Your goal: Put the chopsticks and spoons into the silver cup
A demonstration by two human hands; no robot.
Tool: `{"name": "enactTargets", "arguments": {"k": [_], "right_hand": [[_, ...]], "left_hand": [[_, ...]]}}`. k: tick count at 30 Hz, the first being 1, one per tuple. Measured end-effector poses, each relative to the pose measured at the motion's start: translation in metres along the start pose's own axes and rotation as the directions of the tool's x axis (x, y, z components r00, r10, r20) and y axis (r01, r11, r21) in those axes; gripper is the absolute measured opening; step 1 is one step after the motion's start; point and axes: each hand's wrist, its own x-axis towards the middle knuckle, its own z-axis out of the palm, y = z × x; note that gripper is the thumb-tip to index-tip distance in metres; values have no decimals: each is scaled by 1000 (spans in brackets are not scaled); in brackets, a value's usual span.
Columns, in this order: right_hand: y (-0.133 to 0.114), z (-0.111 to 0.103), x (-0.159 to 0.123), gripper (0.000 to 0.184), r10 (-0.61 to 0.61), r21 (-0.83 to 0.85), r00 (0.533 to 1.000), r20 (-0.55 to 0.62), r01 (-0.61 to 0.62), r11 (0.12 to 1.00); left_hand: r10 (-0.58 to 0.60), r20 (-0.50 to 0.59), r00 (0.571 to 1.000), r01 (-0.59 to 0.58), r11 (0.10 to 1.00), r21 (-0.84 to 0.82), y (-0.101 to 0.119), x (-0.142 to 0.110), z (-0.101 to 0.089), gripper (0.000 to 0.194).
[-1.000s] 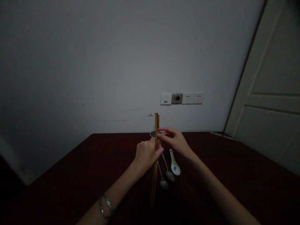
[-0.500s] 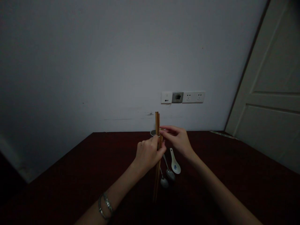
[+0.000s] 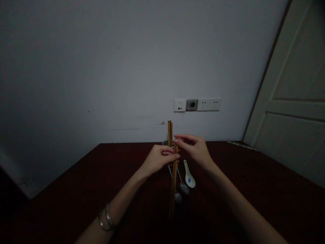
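Wooden chopsticks [image 3: 174, 179] stand nearly upright in front of me, held between both hands. My left hand [image 3: 157, 158] has its fingers behind them and its thumb across the front, below their top ends. At the top, my right hand [image 3: 194, 147] pinches the ends between thumb and fingertips. More chopsticks [image 3: 170, 133] rise behind my left hand, seemingly from a round container [image 3: 165, 143] whose rim partly shows. Below the hands lie a white ceramic spoon [image 3: 189, 178] with a blue mark, a metal spoon [image 3: 184, 188] and another metal spoon [image 3: 178, 197], partly covered by the chopsticks.
The dark red table [image 3: 122, 173] meets a pale wall [image 3: 127, 67] with sockets [image 3: 209, 104] and a switch [image 3: 192, 105]. A light door [image 3: 291, 101] stands at the right. A thin flat strip [image 3: 241, 145] lies at the table's back right edge. The light is dim.
My left hand has shifted its hold, its fingers now behind the chopsticks with the thumb in front. The held chopsticks have moved slightly right, apart from the ones behind. My right hand moved slightly right.
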Motion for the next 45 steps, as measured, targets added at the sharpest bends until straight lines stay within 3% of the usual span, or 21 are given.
{"name": "enactTargets", "arguments": {"k": [4,13,16,19,24,27,30,34,40,45], "right_hand": [[2,1,-1,31,11,29,1000,20,-12,1000],[10,-6,5,34,13,21,1000,-18,-13,1000],[38,-28,18,36,27,-7,988,-153,-28,1000],[87,-58,28,35,63,-94,959,-275,-92,991],[166,-99,19,37,130,-224,879,-459,-256,940],[195,-113,5,38,172,-231,844,-507,-326,917],[215,-122,-6,37,271,-116,785,-556,-396,911],[229,-128,-9,36,311,-7,766,-563,-380,925],[229,-128,-7,37,313,-71,779,-544,-414,907],[226,-126,-8,38,294,-134,789,-540,-426,895]], "left_hand": [[-79,51,996,82,994,-71,-1,0,0,20],[-39,57,998,46,991,-128,-3,0,-3,20],[-34,-8,999,33,993,-112,0,2,-10,19],[0,-158,987,-17,995,-101,5,11,-24,18],[118,-396,911,-154,986,-59,14,50,-60,20],[173,-487,856,-234,970,-67,18,82,-80,18],[204,-530,823,-286,955,-76,20,112,-91,12],[209,-503,839,-263,964,-36,16,148,-94,9],[157,-453,877,-182,983,-12,-2,189,-88,9],[162,-457,875,-171,985,22,-21,207,-84,9]]}}
